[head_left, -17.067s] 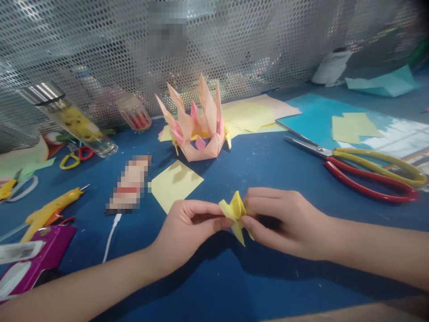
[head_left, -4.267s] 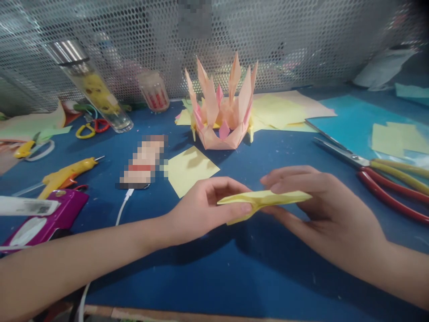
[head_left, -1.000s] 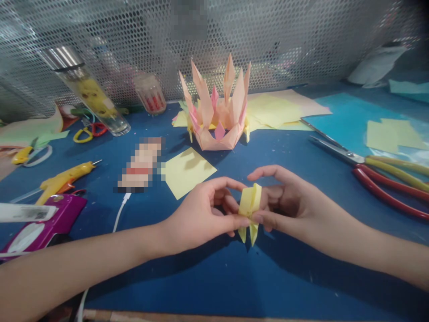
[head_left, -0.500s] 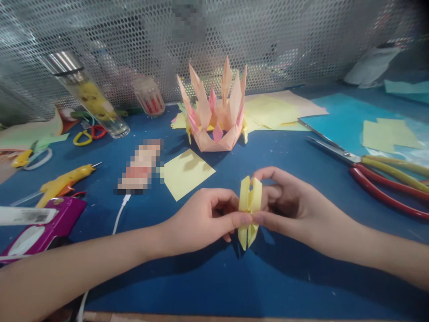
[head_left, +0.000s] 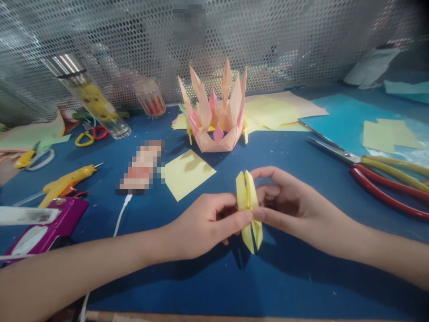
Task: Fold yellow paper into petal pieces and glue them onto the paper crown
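Note:
Between my hands, just above the blue table, is a small folded yellow paper piece (head_left: 249, 232), held nearly upright with a slit along its length. My left hand (head_left: 208, 223) pinches its left side, thumb laid across the front near the middle. My right hand (head_left: 284, 197) grips the right side, its thumb meeting the left thumb and its index finger curled behind the top. The fingers at the back are partly hidden. Beyond them stands a folded paper crown (head_left: 219, 142) in peach with pink bits. A flat yellow paper square (head_left: 187, 174) lies left of the crown.
Large scissors (head_left: 372, 179) with red and yellow handles lie at right by blue sheets (head_left: 338, 112). A glass bottle (head_left: 97, 103) leans at back left. A yellow glue gun (head_left: 67, 181), a purple object (head_left: 63, 219) and a cabled phone (head_left: 140, 167) lie at left. Behind is a perforated metal screen (head_left: 134, 36).
The yellow paper piece has tilted, its top leaning left and its lower end swung right. Both hands keep their hold, with the left thumb shifted slightly.

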A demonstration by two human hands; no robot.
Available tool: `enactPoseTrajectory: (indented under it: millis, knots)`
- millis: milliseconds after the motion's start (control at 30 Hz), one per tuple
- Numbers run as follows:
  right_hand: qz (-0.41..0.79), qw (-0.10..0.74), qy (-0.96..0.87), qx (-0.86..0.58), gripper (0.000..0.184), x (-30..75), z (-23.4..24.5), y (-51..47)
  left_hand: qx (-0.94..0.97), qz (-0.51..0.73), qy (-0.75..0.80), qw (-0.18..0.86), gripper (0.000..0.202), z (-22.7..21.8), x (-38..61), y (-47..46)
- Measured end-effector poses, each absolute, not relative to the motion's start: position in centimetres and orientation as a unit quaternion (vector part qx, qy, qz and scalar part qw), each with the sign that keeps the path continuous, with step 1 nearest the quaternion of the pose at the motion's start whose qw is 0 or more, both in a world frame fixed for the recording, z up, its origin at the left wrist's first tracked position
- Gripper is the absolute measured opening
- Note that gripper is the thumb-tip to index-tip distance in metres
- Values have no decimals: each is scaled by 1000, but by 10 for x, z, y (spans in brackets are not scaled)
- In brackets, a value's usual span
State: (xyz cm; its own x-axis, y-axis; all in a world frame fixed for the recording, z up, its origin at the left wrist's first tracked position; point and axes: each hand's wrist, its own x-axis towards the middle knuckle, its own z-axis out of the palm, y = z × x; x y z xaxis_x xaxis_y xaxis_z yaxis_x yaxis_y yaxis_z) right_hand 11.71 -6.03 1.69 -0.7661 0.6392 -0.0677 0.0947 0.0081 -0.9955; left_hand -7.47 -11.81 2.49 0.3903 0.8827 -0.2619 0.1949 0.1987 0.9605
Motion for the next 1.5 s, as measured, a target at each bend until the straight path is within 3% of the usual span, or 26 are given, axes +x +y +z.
enactPoseTrajectory:
  millis: [267,567,867,1167,1500]
  knots:
    - [657,103,-715,-216,55,123,21,-63,565,298,403,655,23,28,-75,-119]
    - [686,129,-687,-205,58,124,18,-63,565,280,466,620,33,22,-76,-117]
    - [677,116,-700,-195,66,126,25,-62,577,280,439,629,22,28,-72,-118]
    - [691,140,-675,-218,63,125,20,-63,583,251,471,613,35,28,-73,-118]
    - [603,148,-754,-212,54,124,24,-65,589,263,449,618,21,32,-71,-118]
